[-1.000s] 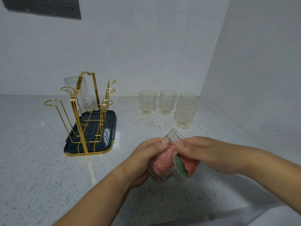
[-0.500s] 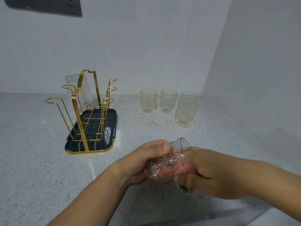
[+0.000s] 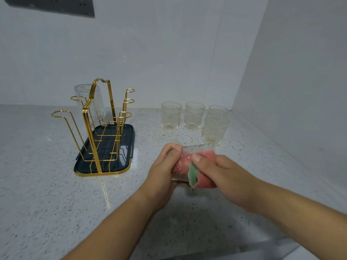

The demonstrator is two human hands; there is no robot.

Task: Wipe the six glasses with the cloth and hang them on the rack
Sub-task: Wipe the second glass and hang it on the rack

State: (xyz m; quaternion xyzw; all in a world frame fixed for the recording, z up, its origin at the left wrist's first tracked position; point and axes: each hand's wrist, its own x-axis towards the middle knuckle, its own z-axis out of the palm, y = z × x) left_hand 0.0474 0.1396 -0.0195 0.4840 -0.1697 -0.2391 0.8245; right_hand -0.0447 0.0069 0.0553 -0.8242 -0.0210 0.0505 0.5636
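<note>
Head view has both hands working close together just above the worktop (image 3: 47, 184), in front of the rack and the waiting glasses. The left hand (image 3: 163, 171) curls round a ribbed glass (image 3: 185, 160) that lies on its side, fingers over the top and palm beneath. The right hand (image 3: 221, 173) pinches a pink cloth (image 3: 205, 180) with a green face against it, thumb on the outside. Pink shows through the glass wall, so part of the cloth is probably pushed inside, though I cannot tell how far.

The glass looks thick-walled, stiff and breakable. Its ribs should give some purchase, but faint rings on the worktop hint at damp, so it may be slippery. The safest hold is round the body, not the rim. The cloth is soft and limp and will go only where fingers push it.

One hung glass (image 3: 98, 109) sits upside down on a far prong of the gold wire rack (image 3: 88, 126), which stands on a dark tray (image 3: 105, 166). Four glasses (image 3: 194, 115) stand upright near the wall corner, well apart from the rack. That suggests one done, one in hand and four to go.

The right fingers are hidden behind the cloth, and the mouth of the held glass is covered. The rearmost upright glass is partly masked by the one in front. The rack's handle crosses the hung glass, so its exact prong is unclear. A dark wall panel (image 3: 50, 4) is cut off at the top edge.
</note>
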